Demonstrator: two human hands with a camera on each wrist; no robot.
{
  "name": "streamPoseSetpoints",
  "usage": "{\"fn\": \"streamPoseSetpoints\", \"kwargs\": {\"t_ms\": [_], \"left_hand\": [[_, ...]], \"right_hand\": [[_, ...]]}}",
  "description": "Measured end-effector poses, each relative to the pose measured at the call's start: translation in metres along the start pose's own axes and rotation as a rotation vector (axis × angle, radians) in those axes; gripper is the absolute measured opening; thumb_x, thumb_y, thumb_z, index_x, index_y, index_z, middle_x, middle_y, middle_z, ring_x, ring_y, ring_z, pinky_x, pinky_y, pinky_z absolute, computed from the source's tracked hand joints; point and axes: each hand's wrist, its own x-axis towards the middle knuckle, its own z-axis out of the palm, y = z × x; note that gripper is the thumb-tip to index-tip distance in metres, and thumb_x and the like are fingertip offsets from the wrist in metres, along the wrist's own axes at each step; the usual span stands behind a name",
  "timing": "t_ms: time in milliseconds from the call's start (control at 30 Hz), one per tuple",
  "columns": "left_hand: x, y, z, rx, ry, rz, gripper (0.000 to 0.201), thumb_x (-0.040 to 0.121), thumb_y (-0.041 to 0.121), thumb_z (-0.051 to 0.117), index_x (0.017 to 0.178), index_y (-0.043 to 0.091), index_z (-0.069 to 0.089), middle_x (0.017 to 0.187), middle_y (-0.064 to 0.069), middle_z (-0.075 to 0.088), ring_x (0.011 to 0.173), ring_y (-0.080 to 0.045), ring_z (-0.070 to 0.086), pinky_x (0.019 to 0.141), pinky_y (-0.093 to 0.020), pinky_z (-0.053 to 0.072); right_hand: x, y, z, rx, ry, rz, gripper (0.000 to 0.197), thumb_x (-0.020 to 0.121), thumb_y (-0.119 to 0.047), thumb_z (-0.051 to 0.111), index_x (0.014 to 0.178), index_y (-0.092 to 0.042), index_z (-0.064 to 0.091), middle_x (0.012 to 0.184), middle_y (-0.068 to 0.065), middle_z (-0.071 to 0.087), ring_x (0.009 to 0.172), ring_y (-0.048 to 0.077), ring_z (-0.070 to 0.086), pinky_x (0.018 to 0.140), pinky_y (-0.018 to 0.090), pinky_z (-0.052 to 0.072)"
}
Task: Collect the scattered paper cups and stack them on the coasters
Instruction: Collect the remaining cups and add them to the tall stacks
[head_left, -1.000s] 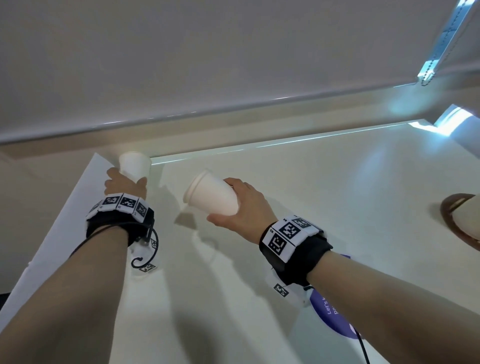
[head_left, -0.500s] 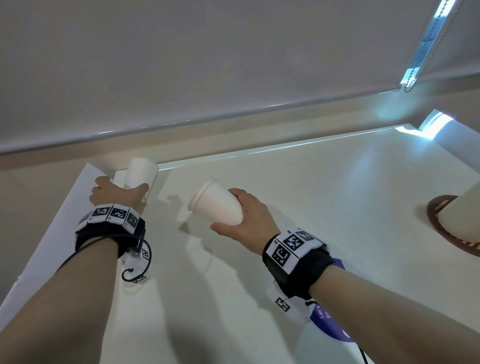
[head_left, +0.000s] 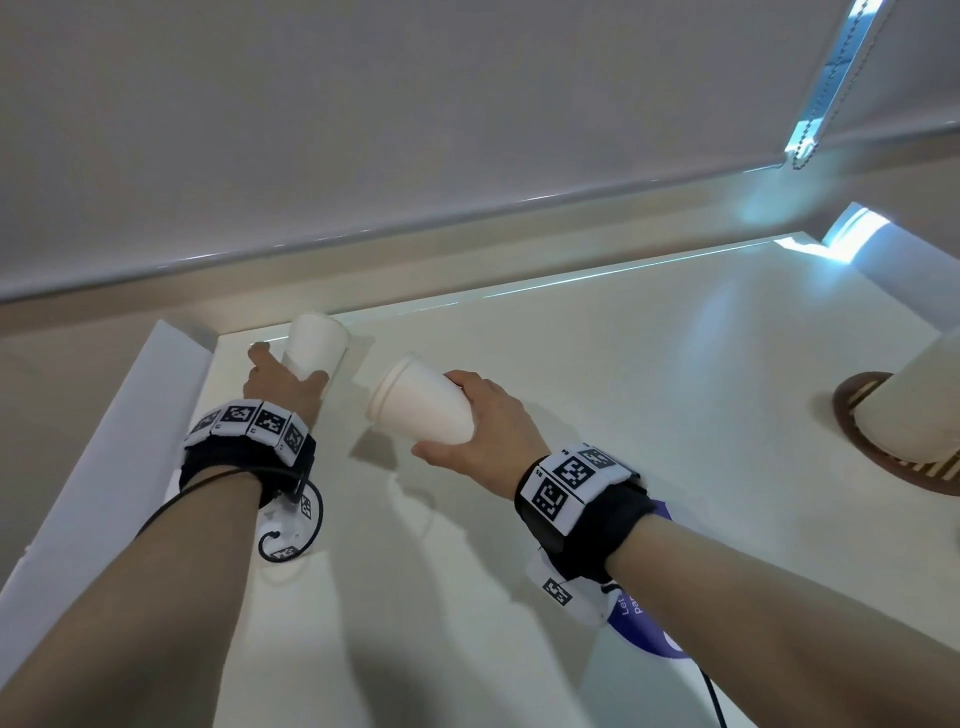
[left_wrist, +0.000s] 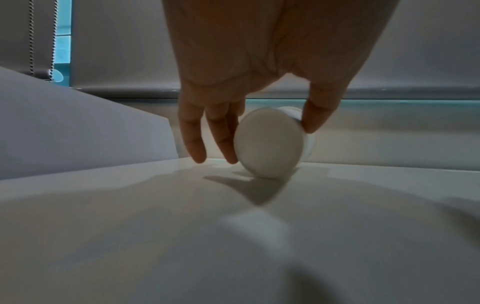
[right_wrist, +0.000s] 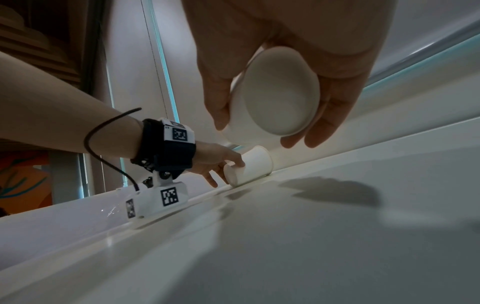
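A white paper cup (head_left: 318, 344) lies on its side at the table's far left, by the back ledge. My left hand (head_left: 283, 382) pinches its base between thumb and fingers; the left wrist view shows the round cup bottom (left_wrist: 269, 143) with my thumb (left_wrist: 315, 118) on one side and my fingers (left_wrist: 224, 142) on the other. My right hand (head_left: 480, 415) grips a second white paper cup (head_left: 422, 410) by its base. It is held sideways above the table with its mouth pointing left, and shows as the held cup (right_wrist: 281, 92) in the right wrist view. A brown coaster (head_left: 862, 457) at the right edge carries an upturned cup stack (head_left: 917, 402).
A white board (head_left: 109, 436) slopes along the table's left edge. A window blind and a ledge (head_left: 467, 270) run behind the table. A purple printed disc (head_left: 641, 626) lies under my right wrist. The white tabletop (head_left: 675, 374) stretches between my hands and the coaster.
My left hand has closed its thumb and fingers round the base of the far-left cup. The right hand keeps its cup in the same hold. My view has shifted slightly.
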Motion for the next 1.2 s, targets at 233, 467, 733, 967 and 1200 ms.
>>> {"fn": "streamPoseSetpoints", "kwargs": {"t_ms": [233, 467, 733, 967, 1200], "left_hand": [[-0.085, 0.0, -0.016, -0.036, -0.26, 0.107, 0.082, 0.075, 0.017, 0.072, 0.141, 0.01, 0.023, 0.094, -0.006, 0.053, 0.094, -0.032, 0.058, 0.077, -0.032, 0.039], [-0.157, 0.0, -0.026, 0.144, -0.63, 0.282, 0.136, 0.035, 0.057, 0.073, 0.147, 0.033, -0.001, 0.081, -0.001, 0.061, 0.072, -0.019, 0.061, 0.067, -0.027, 0.046], [-0.229, 0.009, -0.021, 0.267, -0.678, 0.304, 0.092, 0.043, 0.061, 0.078, 0.119, 0.047, 0.027, 0.084, -0.002, 0.065, 0.069, -0.02, 0.066, 0.051, -0.024, 0.048], [-0.278, 0.015, -0.026, 0.249, -0.513, 0.194, 0.049, 0.079, 0.063, 0.057, 0.083, 0.015, 0.05, 0.09, -0.007, 0.064, 0.082, -0.026, 0.062, 0.072, -0.03, 0.048], [-0.318, 0.062, -0.035, -0.078, -0.401, 0.197, 0.06, 0.096, 0.054, 0.03, 0.088, 0.005, 0.064, 0.081, -0.012, 0.073, 0.075, -0.029, 0.069, 0.073, -0.036, 0.055]], "right_hand": [[-0.032, 0.005, -0.02, -0.079, -0.127, 0.056, 0.074, 0.069, -0.033, 0.078, 0.133, -0.025, 0.041, 0.123, 0.001, 0.052, 0.111, 0.022, 0.053, 0.091, 0.036, 0.048], [-0.094, 0.009, -0.036, -0.244, -0.485, 0.09, 0.073, 0.066, -0.023, 0.08, 0.13, -0.027, 0.045, 0.124, 0.0, 0.058, 0.111, 0.023, 0.057, 0.094, 0.036, 0.048], [-0.168, 0.021, -0.055, -0.298, -0.562, 0.149, 0.067, 0.066, -0.02, 0.08, 0.125, -0.025, 0.049, 0.115, -0.002, 0.061, 0.109, 0.021, 0.059, 0.093, 0.034, 0.048], [-0.219, 0.035, -0.085, -0.274, -0.404, 0.272, 0.068, 0.065, -0.021, 0.08, 0.124, -0.027, 0.049, 0.118, -0.001, 0.06, 0.107, 0.021, 0.056, 0.087, 0.032, 0.05], [-0.243, 0.028, -0.131, -0.301, -0.222, 0.26, 0.079, 0.066, -0.034, 0.08, 0.134, -0.027, 0.043, 0.127, 0.0, 0.057, 0.116, 0.021, 0.053, 0.094, 0.031, 0.046]]}}
